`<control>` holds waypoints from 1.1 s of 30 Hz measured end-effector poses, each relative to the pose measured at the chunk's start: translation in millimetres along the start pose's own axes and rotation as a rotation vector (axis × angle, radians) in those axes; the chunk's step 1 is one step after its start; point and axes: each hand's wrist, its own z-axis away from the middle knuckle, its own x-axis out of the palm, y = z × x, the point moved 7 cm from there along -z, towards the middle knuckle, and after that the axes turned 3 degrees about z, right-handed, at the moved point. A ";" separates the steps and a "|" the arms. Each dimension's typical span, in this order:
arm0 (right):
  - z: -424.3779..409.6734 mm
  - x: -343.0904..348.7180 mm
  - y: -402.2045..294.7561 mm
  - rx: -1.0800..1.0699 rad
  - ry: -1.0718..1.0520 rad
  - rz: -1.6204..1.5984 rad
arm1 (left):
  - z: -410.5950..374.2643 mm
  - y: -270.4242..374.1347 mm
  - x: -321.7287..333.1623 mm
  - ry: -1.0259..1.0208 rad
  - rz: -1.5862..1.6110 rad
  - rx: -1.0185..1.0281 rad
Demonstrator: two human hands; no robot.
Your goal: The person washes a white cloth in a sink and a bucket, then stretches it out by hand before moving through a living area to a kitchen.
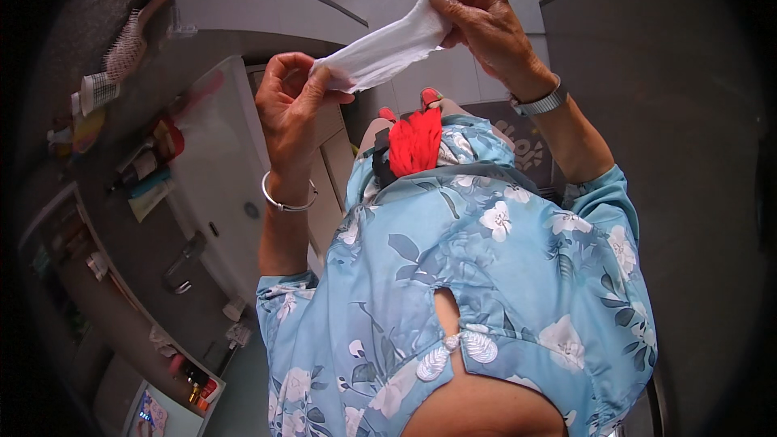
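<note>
A thin piece of white cloth (388, 42) is stretched between my two hands, raised in front of me. My left hand (291, 94) pinches its lower left end between thumb and fingers. Higher up, my right hand (485, 27) grips the other end with the thumb pressed on the edge. The cloth slants up to the right and its lower edge looks uneven. A bunched red cloth (416, 144) lies at my lap, with a black cloth (382, 161) at its left side. Whether the white cloth is a sock, I cannot tell.
To my left is a white washbasin (224, 127) with a metal faucet (185, 261). A hairbrush (124, 51), tubes (149, 191) and bottles stand around it. Lower left, a mirror cabinet shelf (209, 400) holds small items. A dark mat (528, 145) with a pattern lies on the floor.
</note>
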 end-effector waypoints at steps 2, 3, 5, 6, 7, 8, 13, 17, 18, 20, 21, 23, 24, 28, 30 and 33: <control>-3.0 -0.6 0.1 -0.020 -0.102 0.068 | 0.8 2.2 6.3 0.013 0.059 -0.024; -3.4 -0.4 0.2 -0.029 -0.152 0.102 | 1.1 2.6 7.9 0.019 0.089 -0.038; -2.6 1.0 4.7 0.042 -0.192 0.144 | 0.8 -0.5 7.1 -0.009 0.102 0.008; -1.7 1.6 7.4 0.076 -0.212 0.165 | 0.6 -3.2 6.0 -0.023 0.108 0.032; -1.0 3.0 9.9 0.095 -0.253 0.169 | 0.2 -7.5 4.3 -0.039 0.121 0.021; -1.0 3.4 13.4 0.114 -0.294 0.175 | -0.4 -11.5 2.2 -0.054 0.133 0.010; 2.8 4.7 11.7 0.000 -0.520 0.314 | -0.1 -16.3 -1.5 -0.050 0.149 -0.086; 11.0 12.6 3.8 -0.142 -0.485 0.556 | 2.8 -16.0 3.5 -0.121 -0.111 -0.013; 9.8 9.4 7.7 -0.173 -0.459 0.596 | 3.1 -16.3 6.3 -0.153 -0.187 0.025; 9.1 5.2 8.0 -0.234 -0.425 0.648 | 3.8 -19.3 9.4 -0.187 -0.276 0.024; 9.5 3.9 6.6 -0.266 -0.419 0.660 | 4.5 -21.1 10.9 -0.202 -0.320 0.025; 10.3 3.8 5.1 -0.301 -0.412 0.662 | 5.1 -21.6 11.6 -0.182 -0.485 0.089; 11.6 3.8 5.0 -0.300 -0.408 0.654 | 4.9 -21.4 12.5 -0.176 -0.567 0.120; 7.2 -0.1 18.2 -0.133 -0.463 0.494 | 2.2 -21.6 11.8 -0.200 -0.720 0.155; 7.6 -5.8 24.0 -0.027 -0.413 0.335 | 0.3 -24.2 7.8 -0.182 -0.663 0.161; 8.6 -8.3 27.9 0.004 -0.353 0.208 | -1.1 -33.2 3.1 -0.178 -0.328 -0.077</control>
